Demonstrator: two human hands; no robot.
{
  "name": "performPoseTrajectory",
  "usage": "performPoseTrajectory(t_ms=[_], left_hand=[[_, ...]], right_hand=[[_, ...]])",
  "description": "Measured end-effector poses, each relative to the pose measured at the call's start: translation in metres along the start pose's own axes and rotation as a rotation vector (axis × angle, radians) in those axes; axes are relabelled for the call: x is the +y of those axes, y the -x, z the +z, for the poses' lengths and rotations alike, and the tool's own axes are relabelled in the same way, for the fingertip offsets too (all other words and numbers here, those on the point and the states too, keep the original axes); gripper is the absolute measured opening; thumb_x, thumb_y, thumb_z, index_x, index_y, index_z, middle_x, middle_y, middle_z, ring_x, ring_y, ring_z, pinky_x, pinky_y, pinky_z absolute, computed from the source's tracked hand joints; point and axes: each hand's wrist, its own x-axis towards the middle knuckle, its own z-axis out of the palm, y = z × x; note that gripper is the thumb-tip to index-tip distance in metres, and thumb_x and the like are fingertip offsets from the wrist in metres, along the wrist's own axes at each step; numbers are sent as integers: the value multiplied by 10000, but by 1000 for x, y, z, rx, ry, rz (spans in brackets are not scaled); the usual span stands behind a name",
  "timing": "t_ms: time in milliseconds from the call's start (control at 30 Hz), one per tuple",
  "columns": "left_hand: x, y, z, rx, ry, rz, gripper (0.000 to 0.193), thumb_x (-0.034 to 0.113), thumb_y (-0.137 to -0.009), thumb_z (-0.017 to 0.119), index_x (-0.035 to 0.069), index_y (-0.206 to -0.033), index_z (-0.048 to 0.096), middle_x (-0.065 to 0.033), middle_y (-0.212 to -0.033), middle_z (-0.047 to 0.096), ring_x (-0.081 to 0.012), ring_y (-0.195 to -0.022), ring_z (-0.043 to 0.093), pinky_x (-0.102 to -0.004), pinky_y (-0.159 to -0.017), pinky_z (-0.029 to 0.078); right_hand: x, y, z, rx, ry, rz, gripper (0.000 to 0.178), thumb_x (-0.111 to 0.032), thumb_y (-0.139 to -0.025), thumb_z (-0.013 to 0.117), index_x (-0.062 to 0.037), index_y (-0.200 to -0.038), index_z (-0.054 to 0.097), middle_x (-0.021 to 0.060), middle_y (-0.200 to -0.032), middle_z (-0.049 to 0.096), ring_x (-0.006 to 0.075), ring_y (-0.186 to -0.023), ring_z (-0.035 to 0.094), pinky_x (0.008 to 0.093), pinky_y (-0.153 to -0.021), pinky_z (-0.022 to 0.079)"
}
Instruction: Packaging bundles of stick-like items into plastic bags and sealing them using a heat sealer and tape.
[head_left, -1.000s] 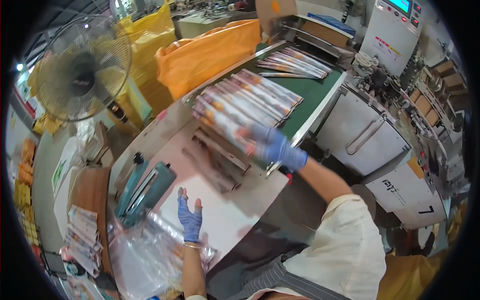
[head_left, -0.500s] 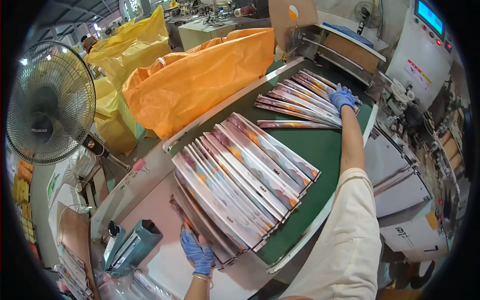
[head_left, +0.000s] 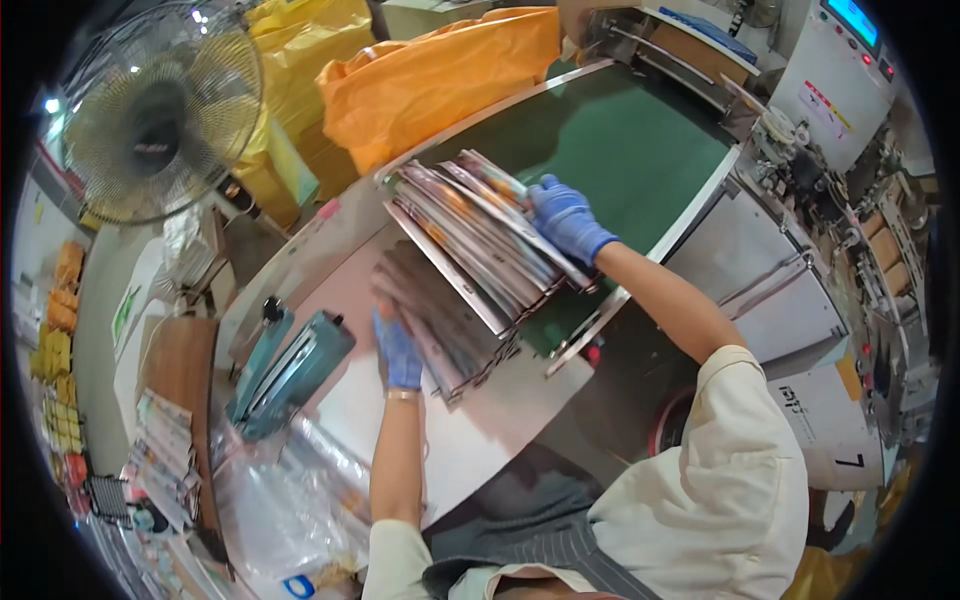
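Observation:
A fanned row of long, flat printed pouches (head_left: 470, 235), purple, white and orange, lies bunched across the near end of the green conveyor belt (head_left: 640, 140). My right hand (head_left: 568, 220), in a blue glove, lies against the right side of this row with its fingers stretched over the top pouches. My left hand (head_left: 400, 355), also gloved in blue, rests on the pale table (head_left: 470, 450). Its straight fingers line the left side of several darker, blurred pouches (head_left: 440, 310) that overlap the row. Neither hand is wrapped round a pouch.
A teal hand sealer (head_left: 295, 375) stands on the table at left, with clear plastic bags (head_left: 295, 500) nearer me. A standing fan (head_left: 160, 120) is at far left. An orange sack (head_left: 440, 80) lines the belt's far side; machinery (head_left: 820, 190) stands at right.
My right hand has swept the far pouches back along the belt toward me, against the near row. The row is now tighter. My view has shifted; my left hand stays beside the pouches.

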Motion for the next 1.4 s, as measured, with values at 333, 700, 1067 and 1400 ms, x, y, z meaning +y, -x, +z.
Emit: performPoseTrajectory(t_ms=[333, 700, 1067, 1400], left_hand=[[53, 108, 69, 172, -649, 307, 1162, 646, -522, 718, -85, -1311, 276, -289, -1293, 366, -374, -1200, 374, -371, -1002, 308], [51, 177, -18, -293, 122, 110, 608, 233, -658, 793, 64, -1159, 492, -33, -1010, 585, -130, -908, 564, -262, -802, 473], [130, 294, -52, -734, 17, 924, 1443, 352, -391, 899, 171, -1417, -100, -115, -1445, 164, -251, -1312, 216, -379, -1071, 194], [104, 344, -88, -618, 131, 427, 697, 216, -610, 811, 30, -1196, 482, -52, -1075, 589, -130, -953, 564, -304, -871, 446]], right_hand=[[-72, 3, 173, -274, -470, 726, 645, -466, -857, 423, -27, -1319, 328, 288, -1266, 416, 447, -1132, 443, 445, -922, 395], [-179, 101, 146, -760, -1777, 557, 471, -304, -782, 647, -17, -1133, 520, 99, -954, 621, 180, -807, 620, 292, -706, 514], [-222, 143, 24, -256, -1514, -348, 1304, -336, -433, 890, -72, -1406, 64, 125, -1362, 326, 227, -1241, 360, 367, -1036, 281], [-269, 166, -15, -396, -1416, -199, 718, -215, -578, 822, -17, -1183, 491, 75, -1080, 545, 174, -1014, 525, 303, -884, 419]])
